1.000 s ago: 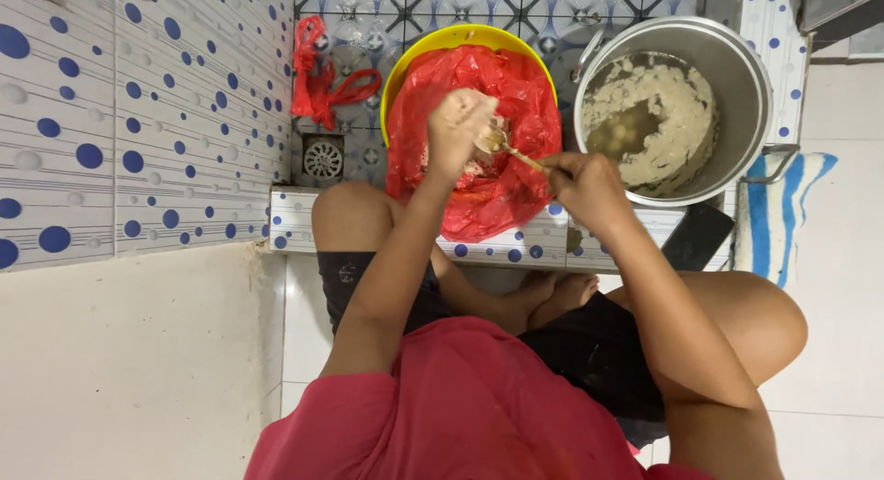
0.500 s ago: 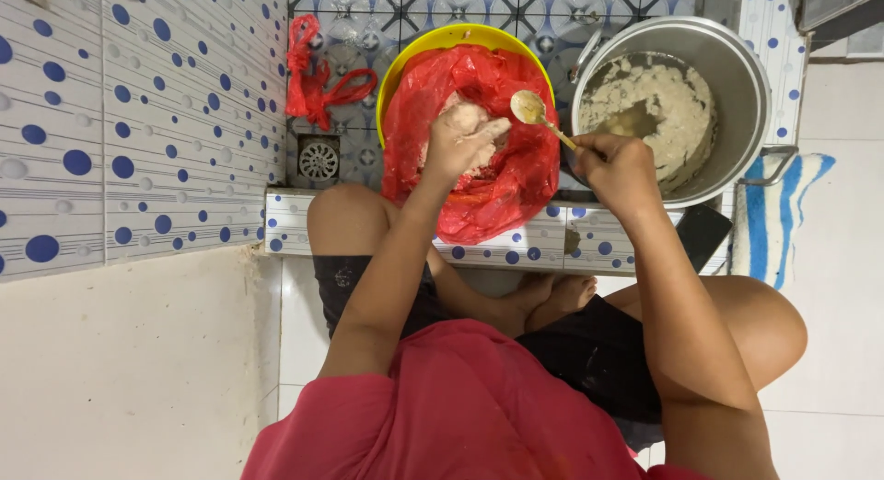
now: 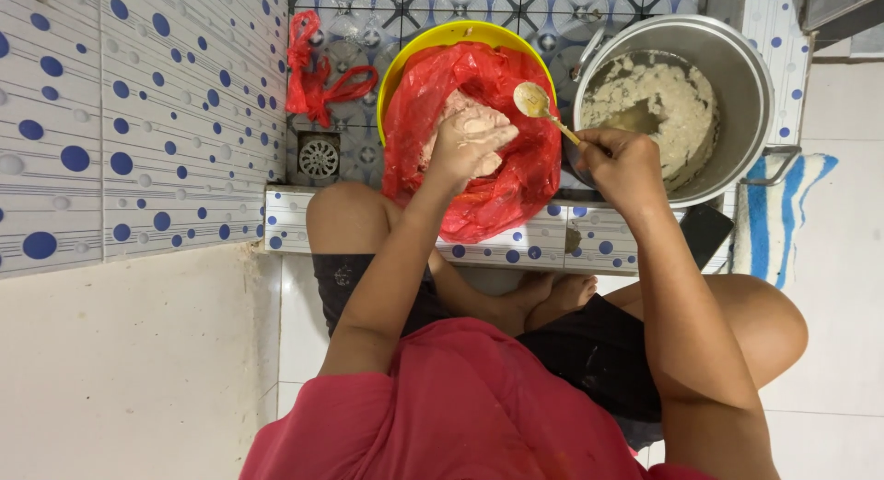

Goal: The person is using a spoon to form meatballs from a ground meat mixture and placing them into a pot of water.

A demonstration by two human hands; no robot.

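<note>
My left hand [image 3: 470, 139] rests over a pale lump of dough lying in a yellow basin [image 3: 405, 61] lined with a red plastic bag [image 3: 502, 190]; whether the fingers grip the dough I cannot tell. My right hand [image 3: 622, 162] holds a metal spoon [image 3: 543, 107] by its handle, the bowl of the spoon raised over the basin's right edge. Right of it stands a big metal pot [image 3: 737, 84] with pale wet batter inside.
A blue-dotted tiled wall [image 3: 120, 121] runs along the left. A crumpled red bag [image 3: 313, 70] lies by a floor drain [image 3: 319, 156]. A low tiled ledge [image 3: 285, 227] fronts the basin. A blue-striped cloth [image 3: 792, 204] lies at the right. My bent knees sit close below.
The spoon, earlier touching the dough in my left hand, has lifted away to the right toward the pot. My left hand has lowered onto the dough in the basin.
</note>
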